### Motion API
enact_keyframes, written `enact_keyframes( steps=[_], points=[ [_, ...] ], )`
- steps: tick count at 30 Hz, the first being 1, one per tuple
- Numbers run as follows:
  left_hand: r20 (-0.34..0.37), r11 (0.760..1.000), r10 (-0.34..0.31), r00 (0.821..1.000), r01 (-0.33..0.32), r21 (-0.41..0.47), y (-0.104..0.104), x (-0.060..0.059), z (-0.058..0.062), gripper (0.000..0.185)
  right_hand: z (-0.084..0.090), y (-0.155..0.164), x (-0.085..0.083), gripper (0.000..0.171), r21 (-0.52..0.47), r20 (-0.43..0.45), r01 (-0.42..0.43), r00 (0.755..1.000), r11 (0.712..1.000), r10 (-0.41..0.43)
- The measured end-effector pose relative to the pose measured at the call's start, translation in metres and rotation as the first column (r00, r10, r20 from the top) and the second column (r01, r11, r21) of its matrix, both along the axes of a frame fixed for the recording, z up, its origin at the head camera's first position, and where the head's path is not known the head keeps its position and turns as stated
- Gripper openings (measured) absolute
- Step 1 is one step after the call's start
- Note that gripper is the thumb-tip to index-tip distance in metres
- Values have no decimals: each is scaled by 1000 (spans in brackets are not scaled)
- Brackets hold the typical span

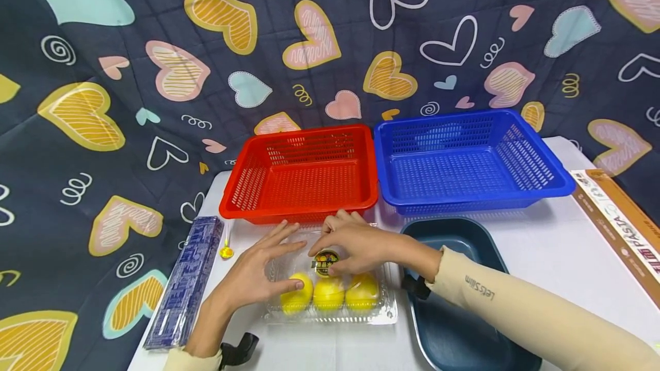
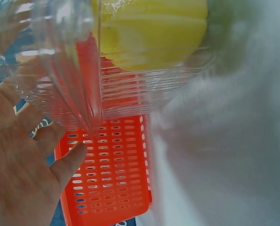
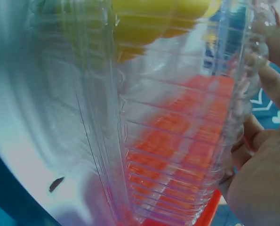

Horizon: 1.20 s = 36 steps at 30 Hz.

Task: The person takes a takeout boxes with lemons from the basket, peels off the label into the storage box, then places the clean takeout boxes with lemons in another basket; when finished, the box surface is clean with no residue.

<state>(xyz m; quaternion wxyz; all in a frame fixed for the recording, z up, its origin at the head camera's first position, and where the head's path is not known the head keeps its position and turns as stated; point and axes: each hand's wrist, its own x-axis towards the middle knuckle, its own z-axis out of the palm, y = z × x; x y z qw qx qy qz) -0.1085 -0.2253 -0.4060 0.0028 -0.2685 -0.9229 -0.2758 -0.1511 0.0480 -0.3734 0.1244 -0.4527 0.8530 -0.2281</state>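
A clear plastic clamshell box (image 1: 384, 314) stands on the white table with its lid down. Three round yellow fruits (image 1: 329, 293) show in its front row, and a round dark sticker (image 1: 326, 263) is on the lid. My left hand (image 1: 252, 273) is at the box's left side, fingers spread and thumb reaching over the lid's edge near the left fruit. From the right, my right hand (image 1: 353, 242) rests over the lid, thumb and forefinger on either side of the sticker, the other fingers bent toward the back edge. Both wrist views show the ribbed clear wall (image 3: 177, 136) close up.
Behind the box stand a red basket (image 1: 309, 213) and a blue basket (image 1: 479, 196). A dark teal tray (image 1: 443, 325) lies right, under my right forearm. To the left are a lollipop (image 1: 226, 252) and a blue-patterned packet (image 1: 185, 279). A pasta box (image 1: 613, 222) lies far right.
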Motion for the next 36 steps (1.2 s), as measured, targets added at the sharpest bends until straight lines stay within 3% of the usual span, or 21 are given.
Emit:
enact_keyframes(
  steps=[11,26,36],
  points=[
    [18,1000,8,1000,-8,-8,0,0,2,68,0,0,-1,29,-19,33,12,999,1000,-11],
    [37,1000,17,999,-17,-7,1,0,2,69,-4,5,-4,23,-163,86,8,996,987,6],
    [48,1000,23,999,-23,1,0,1,3,69,-5,3,-5,30,-203,106,9,994,979,13]
  ],
)
